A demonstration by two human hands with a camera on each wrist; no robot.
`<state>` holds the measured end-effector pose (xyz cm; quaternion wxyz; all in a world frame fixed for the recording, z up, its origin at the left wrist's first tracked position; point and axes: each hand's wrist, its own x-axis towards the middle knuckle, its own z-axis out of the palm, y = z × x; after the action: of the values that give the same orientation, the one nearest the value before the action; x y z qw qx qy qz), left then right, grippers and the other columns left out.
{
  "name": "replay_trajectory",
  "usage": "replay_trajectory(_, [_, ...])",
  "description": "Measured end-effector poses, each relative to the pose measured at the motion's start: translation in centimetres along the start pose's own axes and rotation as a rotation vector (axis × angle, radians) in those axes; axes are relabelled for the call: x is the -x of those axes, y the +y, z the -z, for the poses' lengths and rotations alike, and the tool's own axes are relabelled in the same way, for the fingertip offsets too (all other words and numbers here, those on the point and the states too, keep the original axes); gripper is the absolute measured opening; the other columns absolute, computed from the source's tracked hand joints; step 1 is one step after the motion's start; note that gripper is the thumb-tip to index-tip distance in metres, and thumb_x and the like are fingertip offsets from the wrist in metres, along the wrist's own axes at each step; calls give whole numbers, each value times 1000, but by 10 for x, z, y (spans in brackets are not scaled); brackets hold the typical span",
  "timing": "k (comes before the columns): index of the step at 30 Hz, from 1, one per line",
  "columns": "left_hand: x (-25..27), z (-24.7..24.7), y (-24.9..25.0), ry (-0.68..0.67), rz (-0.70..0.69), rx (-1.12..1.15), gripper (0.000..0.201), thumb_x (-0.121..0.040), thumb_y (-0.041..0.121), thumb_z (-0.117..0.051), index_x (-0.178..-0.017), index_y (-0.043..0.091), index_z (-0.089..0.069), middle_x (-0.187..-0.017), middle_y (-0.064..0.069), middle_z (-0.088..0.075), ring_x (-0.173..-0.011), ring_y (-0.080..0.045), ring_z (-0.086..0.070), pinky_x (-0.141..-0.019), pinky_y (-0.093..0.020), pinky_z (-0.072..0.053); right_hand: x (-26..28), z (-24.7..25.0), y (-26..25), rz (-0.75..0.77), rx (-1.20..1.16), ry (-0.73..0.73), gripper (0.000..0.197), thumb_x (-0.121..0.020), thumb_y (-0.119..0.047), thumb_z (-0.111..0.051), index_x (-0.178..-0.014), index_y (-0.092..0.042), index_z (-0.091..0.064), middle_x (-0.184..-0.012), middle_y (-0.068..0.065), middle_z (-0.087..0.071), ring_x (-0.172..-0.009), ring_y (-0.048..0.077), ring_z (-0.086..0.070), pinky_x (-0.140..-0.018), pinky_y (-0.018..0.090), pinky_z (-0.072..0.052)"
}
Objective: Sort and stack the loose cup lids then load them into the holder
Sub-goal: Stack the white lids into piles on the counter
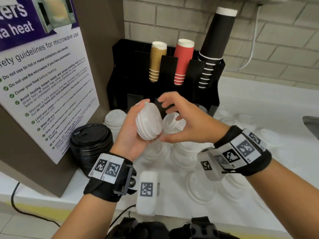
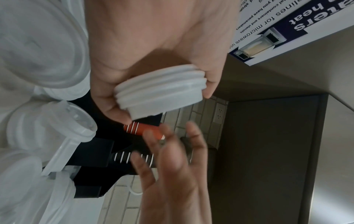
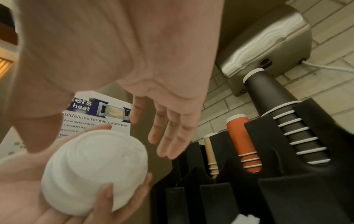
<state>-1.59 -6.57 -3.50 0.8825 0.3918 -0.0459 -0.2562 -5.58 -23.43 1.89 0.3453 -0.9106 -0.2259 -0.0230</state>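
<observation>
My left hand (image 1: 138, 125) grips a short stack of white lids (image 1: 149, 120) above the counter, thumb on one edge and fingers curled round the other; the same lid stack (image 2: 161, 89) fills the left wrist view and the lid stack (image 3: 95, 169) shows in the right wrist view. My right hand (image 1: 174, 116) hovers just right of the stack with fingers spread and holds nothing. The black holder (image 1: 165, 78) stands behind against the wall. More white lids (image 1: 172, 152) lie under my hands, and a white lid stack (image 1: 114, 119) stands left of them.
A stack of black lids (image 1: 91, 145) sits at the left by a microwave notice board (image 1: 43, 75). The holder carries gold cups (image 1: 157, 61), red cups (image 1: 183, 61) and black cups (image 1: 214, 47). Clear flat lids (image 1: 202, 187) lie scattered on the white counter. A sink edge (image 1: 312, 125) shows at right.
</observation>
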Motion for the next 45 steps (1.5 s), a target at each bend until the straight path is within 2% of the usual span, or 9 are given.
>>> replay_trajectory(5, [-2, 5, 5, 32, -19, 66, 28, -76, 40, -57, -100, 25, -58, -99, -3, -53, -85, -23, -53, -67, -35, -42, 38, 3, 17, -169, 325, -549, 55, -72, -33, -82, -120, -22, -57, -110, -5, -54, -98, 12, -52, -84, 23, -45])
replay_trajectory(8, [-3, 5, 4, 55, -12, 60, 33, -74, 41, -58, -104, 26, -59, -107, -6, -51, -94, -27, -50, -67, -35, -44, 65, -12, 28, -232, 599, -905, 75, -70, -38, -82, -133, -31, -43, -123, -2, -43, -107, 19, -48, -85, 31, -45])
replay_trajectory(11, [-3, 2, 2, 66, -14, 63, 40, -73, 42, -59, -109, 26, -60, -111, -7, -50, -95, -27, -51, -67, -35, -45, 86, -25, 33, -183, 772, -992, 89, -71, -35, -81, -142, -32, -27, -133, 2, -33, -110, 24, -43, -82, 37, -43])
replay_trajectory(20, [-2, -5, 2, 34, -14, 108, 44, -74, 42, -61, -114, 23, -57, -112, -7, -49, -98, -27, -53, -71, -34, -51, 89, -27, 33, -156, 602, -802, 87, -69, -30, -81, -138, -32, -29, -129, 0, -34, -108, 21, -44, -82, 34, -46])
replay_trajectory(24, [0, -2, 6, 68, -46, 113, 44, -75, 43, -59, -115, 25, -60, -105, -3, -55, -84, -18, -59, -79, -38, -49, 63, 8, 23, -173, 276, -476, 78, -68, -33, -80, -131, -42, -34, -121, -5, -42, -104, 14, -49, -85, 33, -50])
replay_trajectory(30, [7, -6, 6, 59, -35, 29, 63, -77, 42, -56, -136, 20, -52, -129, -12, -54, -108, -25, -53, -85, -39, -45, 21, 24, 6, -154, -16, 63, 69, -70, -29, -80, -126, -44, -42, -118, -8, -49, -102, 8, -55, -79, 34, -55])
replay_trajectory(33, [9, -9, 6, 11, -25, -12, 67, -83, 42, -51, -144, 15, -43, -142, -15, -52, -123, -29, -55, -92, -40, -47, 9, 6, -2, -77, -56, 81, 71, -71, -20, -80, -128, -40, -44, -120, -13, -49, -104, 6, -54, -80, 27, -54])
replay_trajectory(40, [11, -6, 12, 11, -35, -42, 66, -87, 42, -46, -146, 12, -40, -139, -17, -54, -112, -24, -62, -75, -33, -57, -7, -13, -1, -21, -51, 69, 74, -69, -16, -78, -129, -42, -42, -126, -15, -43, -115, 5, -47, -85, 26, -53])
replay_trajectory(45, [7, -2, 11, 18, -46, -36, 67, -89, 45, -45, -147, 12, -38, -144, -21, -48, -134, -36, -45, -111, -54, -35, -17, -20, 3, 3, -78, 100, 74, -69, -19, -80, -130, -40, -43, -129, -10, -44, -115, 6, -49, -83, 25, -52])
